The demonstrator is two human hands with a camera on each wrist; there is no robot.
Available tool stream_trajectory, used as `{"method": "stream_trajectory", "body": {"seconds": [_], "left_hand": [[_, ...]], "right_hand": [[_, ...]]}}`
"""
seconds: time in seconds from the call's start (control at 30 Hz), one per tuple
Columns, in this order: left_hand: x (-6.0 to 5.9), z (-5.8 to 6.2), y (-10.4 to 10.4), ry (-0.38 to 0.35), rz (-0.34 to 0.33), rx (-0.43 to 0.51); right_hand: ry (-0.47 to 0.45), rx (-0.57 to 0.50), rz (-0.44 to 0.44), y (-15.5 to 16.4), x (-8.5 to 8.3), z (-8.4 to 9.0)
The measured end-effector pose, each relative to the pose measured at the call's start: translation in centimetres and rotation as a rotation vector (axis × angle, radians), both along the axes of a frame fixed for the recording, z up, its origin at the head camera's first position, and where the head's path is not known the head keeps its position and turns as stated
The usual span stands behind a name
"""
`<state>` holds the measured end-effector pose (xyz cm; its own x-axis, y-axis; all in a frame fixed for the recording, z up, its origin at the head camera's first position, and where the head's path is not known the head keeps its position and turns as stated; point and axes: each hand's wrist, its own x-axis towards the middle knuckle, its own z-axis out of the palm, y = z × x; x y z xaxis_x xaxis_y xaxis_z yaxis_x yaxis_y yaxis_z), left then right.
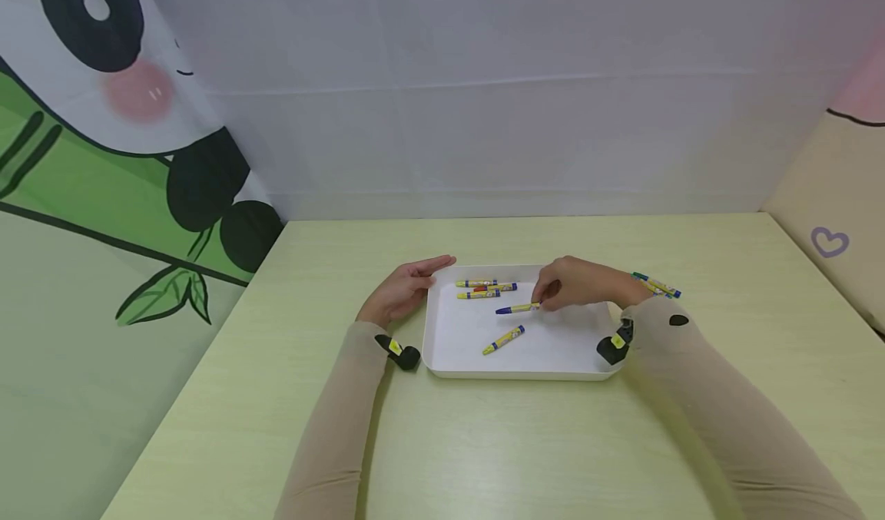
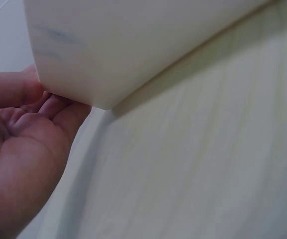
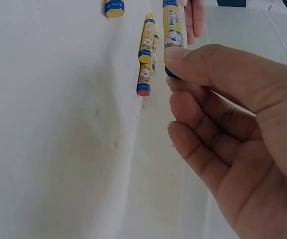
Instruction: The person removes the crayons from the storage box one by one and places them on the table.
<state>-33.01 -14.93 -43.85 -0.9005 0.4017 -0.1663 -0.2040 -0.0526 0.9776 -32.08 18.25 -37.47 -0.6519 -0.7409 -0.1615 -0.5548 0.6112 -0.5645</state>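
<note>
Pinching purple-tipped crayon, right hand, right of frame center.
Left hand apparently gripping white tray, lower center, fingers partly hidden; four crayons lie inside.

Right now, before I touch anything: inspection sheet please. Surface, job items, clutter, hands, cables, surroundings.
Surface: pale table
Job items: white tray; four crayons lying in it; purple-tipped crayon, held
Clutter: extra crayons right of the tray in the head view, count unclear
Left hand: holds the tray's far-left corner
Right hand: pinches the purple-tipped crayon
Cables: nothing seen
Surroundings: pale backdrop; cartoon panel left; heart-marked panel right
</note>
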Motion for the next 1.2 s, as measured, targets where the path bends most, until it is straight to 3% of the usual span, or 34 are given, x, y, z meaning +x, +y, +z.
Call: {"method": "stream_trajectory", "body": {"seconds": [0.4,0.83,1.2], "left_hand": [[0.0,0.0,-0.2,0.017,-0.011,0.004],[-0.1,-0.2,-0.1,0.008,-0.006,0.014],[0.0,-0.1,0.0,0.011,0.001,0.006]], "right_hand": [[0.0,-0.016,-0.102,2.6,-0.1,0.5],[0.079,-0.022,-0.167,5.9,-0.1,0.5],[0.194,-0.107,-0.234,8.5,0.5,0.3]]}}
